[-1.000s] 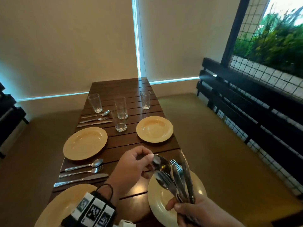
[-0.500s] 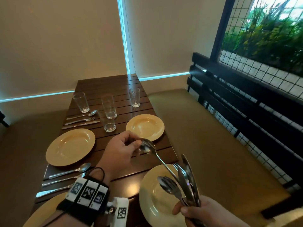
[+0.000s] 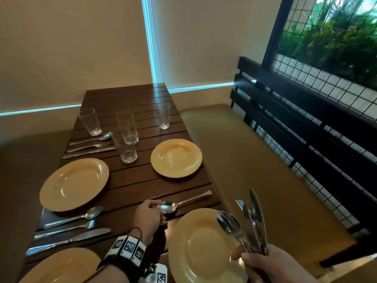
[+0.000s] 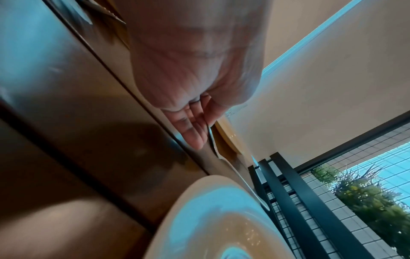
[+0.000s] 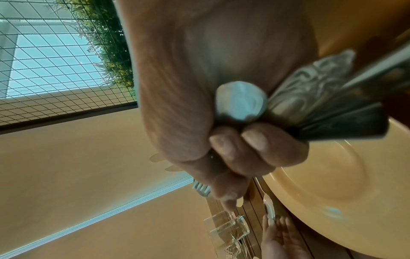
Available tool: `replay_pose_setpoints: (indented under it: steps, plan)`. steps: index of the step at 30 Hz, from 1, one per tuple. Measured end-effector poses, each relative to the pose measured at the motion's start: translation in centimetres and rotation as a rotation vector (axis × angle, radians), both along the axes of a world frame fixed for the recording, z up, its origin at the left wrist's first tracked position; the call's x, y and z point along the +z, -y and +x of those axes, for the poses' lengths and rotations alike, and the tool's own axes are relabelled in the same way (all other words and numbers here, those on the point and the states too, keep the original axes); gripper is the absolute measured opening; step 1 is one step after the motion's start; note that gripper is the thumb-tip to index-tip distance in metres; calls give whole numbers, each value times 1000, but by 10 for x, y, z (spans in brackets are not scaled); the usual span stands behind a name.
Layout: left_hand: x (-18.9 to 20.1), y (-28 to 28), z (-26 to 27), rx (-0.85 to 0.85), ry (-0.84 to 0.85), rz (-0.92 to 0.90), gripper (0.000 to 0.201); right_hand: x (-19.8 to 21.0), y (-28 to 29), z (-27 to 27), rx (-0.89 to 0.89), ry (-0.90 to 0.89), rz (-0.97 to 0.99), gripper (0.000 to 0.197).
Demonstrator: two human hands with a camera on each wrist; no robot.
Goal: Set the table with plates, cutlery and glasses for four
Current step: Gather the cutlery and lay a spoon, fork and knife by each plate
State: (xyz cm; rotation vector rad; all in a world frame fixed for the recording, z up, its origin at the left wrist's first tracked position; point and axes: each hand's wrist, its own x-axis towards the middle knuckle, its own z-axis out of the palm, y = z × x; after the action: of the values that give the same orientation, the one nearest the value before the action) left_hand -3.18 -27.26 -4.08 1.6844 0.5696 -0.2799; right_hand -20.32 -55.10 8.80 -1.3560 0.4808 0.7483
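At the near right corner of the slatted wooden table (image 3: pixel 130 186), the left hand (image 3: pixel 148 218) has its fingertips curled in at the bowl of a spoon (image 3: pixel 179 203), which lies flat between the two right-side plates, handle pointing to the table edge; whether the tips pinch it or only touch it I cannot tell. The right hand (image 3: pixel 271 264) is clenched round a bundle of cutlery (image 3: pixel 247 227), held over the near right plate (image 3: pixel 204 246). To do this well, square the spoon parallel to the plate rim before letting go, leaving room for fork and knife, as on the left side
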Motion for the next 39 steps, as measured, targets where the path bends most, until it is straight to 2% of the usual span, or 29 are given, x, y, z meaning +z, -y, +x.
replay_pose_setpoints:
  steps: [5, 13, 22, 25, 27, 29, 32, 34, 36, 39]
  plan:
    - [-5, 5, -7, -46, 8, 52, 26, -2, 3, 2, -34, -30, 82, 51]
    - [1, 9, -11, -115, 38, 155, 15, -3, 1, 1, -82, -39, 163, 48]
    - [9, 8, -11, -114, 8, 133, 4, -2, 2, -1, -96, 25, 188, 47]
    - [26, 2, -16, -100, 19, 212, 14, -1, 3, -1, -81, 48, 180, 47]
    - [51, 1, -27, -131, 147, 348, 12, 2, 4, -1, -69, 54, 188, 48]
    - [83, 13, -49, -290, 391, 412, 4, 3, 4, -1, -56, 58, 213, 44]
    - [130, 41, -92, -736, 913, 463, 5, 6, 0, 0, -16, 65, 191, 29]
    - [138, 54, -109, -1023, 1269, 557, 13, 8, -5, 1, 21, 90, 88, 15]
    - [137, 60, -112, -1197, 1378, 660, 18, 12, -9, 2, 85, 135, -41, 12]
    - [141, 61, -107, -1292, 1357, 757, 20, 17, -11, -1, 105, 122, -39, 20]
